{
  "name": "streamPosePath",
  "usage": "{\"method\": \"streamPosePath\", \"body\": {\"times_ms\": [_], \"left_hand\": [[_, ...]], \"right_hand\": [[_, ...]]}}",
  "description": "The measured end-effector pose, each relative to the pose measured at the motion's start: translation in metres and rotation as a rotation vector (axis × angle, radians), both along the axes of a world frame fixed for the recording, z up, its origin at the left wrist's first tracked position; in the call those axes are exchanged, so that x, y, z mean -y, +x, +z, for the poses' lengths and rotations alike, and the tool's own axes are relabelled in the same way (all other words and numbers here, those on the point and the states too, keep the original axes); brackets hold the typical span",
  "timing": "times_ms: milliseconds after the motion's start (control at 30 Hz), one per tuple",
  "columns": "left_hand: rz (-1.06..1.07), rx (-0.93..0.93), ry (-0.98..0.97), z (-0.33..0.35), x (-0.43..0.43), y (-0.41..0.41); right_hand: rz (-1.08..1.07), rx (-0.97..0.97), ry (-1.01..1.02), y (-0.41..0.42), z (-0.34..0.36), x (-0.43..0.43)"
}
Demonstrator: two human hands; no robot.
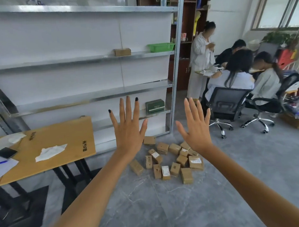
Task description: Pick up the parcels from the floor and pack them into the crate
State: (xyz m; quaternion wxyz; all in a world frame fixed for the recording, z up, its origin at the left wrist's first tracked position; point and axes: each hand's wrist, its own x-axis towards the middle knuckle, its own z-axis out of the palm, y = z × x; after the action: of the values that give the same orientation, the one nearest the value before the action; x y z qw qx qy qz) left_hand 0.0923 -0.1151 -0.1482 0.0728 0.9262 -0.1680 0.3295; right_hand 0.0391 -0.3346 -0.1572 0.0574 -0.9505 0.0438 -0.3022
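Left hand (128, 130) and right hand (195, 127): both raised in front of the camera, fingers straight and spread, backs toward the viewer, apart from each other, holding nothing.

Parcels (171, 158): small brown boxes in a loose heap on the floor (169, 200), below and beyond the hands, none touched. Several lean on or butt against neighbours. No parcel appears packed; work judged not yet begun.

Hazards noted:

1. No crate can be identified in view. A green basket (161, 47) sits on the rack (88, 59), but whether it is the container meant cannot be told. Packing into the wrong container is possible.
2. Lifting one box from the heap may topple those resting against it. Scooping several at once risks drops.
3. The bench (62, 137) corner stands near the heap on the left, and wheeled chairs (227, 100) stand near it on the right. Stooping or stepping back could bring a knock.
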Motion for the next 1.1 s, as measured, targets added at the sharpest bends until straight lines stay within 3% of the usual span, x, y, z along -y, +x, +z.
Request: {"method": "streamPosePath", "body": {"times_ms": [367, 1100], "left_hand": [[-0.003, -0.148, 0.036, -0.055, 0.086, 0.064], [0.058, -0.315, -0.003, -0.119, 0.142, 0.175]], "right_hand": [[-0.008, -0.133, 0.025, 0.058, -0.042, 0.099], [0.077, -0.347, 0.128, 0.176, -0.135, 0.166]]}}
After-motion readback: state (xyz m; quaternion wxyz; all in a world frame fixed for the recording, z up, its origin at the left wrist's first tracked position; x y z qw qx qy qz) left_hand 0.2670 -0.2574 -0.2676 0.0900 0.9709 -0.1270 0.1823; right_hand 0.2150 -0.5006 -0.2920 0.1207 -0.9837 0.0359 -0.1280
